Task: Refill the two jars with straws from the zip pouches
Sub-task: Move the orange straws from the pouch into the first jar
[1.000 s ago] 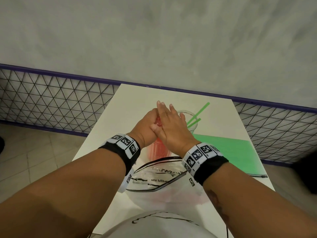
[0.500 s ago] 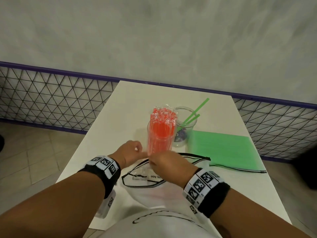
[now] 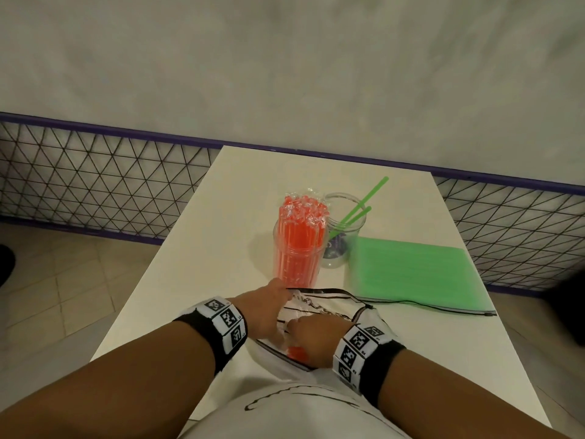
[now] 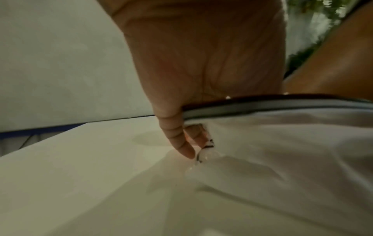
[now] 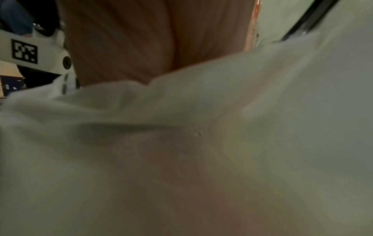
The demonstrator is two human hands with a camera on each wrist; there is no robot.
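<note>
The step in hand looked like fetching the last red straws from the near-empty clear zip pouch (image 3: 319,307), which lay on the white worktop (image 3: 196,280) under both hands. The left hand (image 3: 269,307) pinched the pouch's black-trimmed mouth edge and held it open; the left wrist view showed its fingers (image 4: 181,143) curled over that rim. The right hand (image 3: 311,339) was inside the pouch – a few red straws (image 3: 297,352) showed at its fingers, but whether they were actually gripped could not be told, and the right wrist view was mostly blurred plastic. Just beyond the hands stood the jar of red straws (image 3: 297,248), packed full, and to its right the second jar (image 3: 343,229), holding only two green straws (image 3: 364,202). The pouch of green straws (image 3: 411,274) lay beyond the right hand – closed, apparently. The next move probably called for lifting the red remainder to the full jar, then opening the green pouch.
</note>
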